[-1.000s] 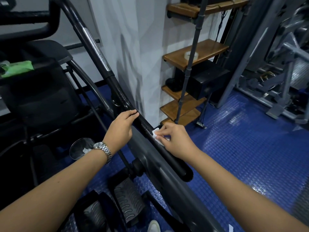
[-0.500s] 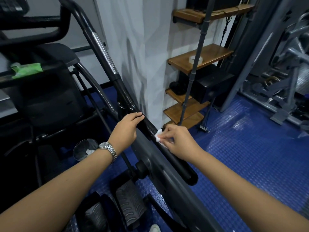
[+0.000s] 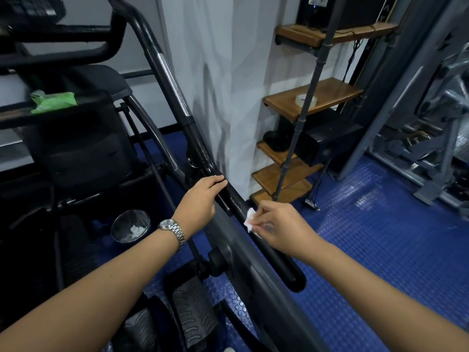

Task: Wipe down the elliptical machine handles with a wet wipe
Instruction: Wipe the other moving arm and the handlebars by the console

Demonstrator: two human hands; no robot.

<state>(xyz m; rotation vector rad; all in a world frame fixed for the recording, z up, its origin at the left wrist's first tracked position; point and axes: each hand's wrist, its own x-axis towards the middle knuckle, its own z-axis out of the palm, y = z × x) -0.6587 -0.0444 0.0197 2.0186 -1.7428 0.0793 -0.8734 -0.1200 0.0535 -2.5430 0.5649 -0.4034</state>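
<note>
pedals (image 3: 193,318): ribbed, black, at bottom edge, just left of grey frame beam (image 3: 256,283).
handle (image 3: 237,200): long black bar, slanting from capped lower end at near right up toward far left; chrome band (image 3: 175,87) higher up.
right hand (image 3: 281,228): on right side of handle, fingers (image 3: 261,212) bunched and pinching wet wipe, pressing it onto the bar.
wet wipe (image 3: 250,217): small, white, crumpled; touching handle's right flank, just below left hand, partly hidden under right fingertips.
left hand (image 3: 199,200): fingers (image 3: 215,179) pressed together, curled over top of handle, gripping it (thumb hidden behind bar).
watch (image 3: 173,229): silver, metal link band, on left wrist.
bin (image 3: 130,226): round, dark mesh, on floor left of left wrist; white crumpled bits inside (tissue or wipes, cannot tell).
floor (image 3: 380,250): blue, studded rubber.
green packet (image 3: 53,101): lying on black ledge of machine at far left, label unreadable.
pillar (image 3: 215,85): white, just behind handle.
shelves (image 3: 330,95): wooden boards stepped up a black pipe post, right of pillar; clear tape roll (image 3: 305,99) on second board from top, black box (image 3: 327,143) under it.
grey gym machine (image 3: 431,128): far right, well apart from handle.
</note>
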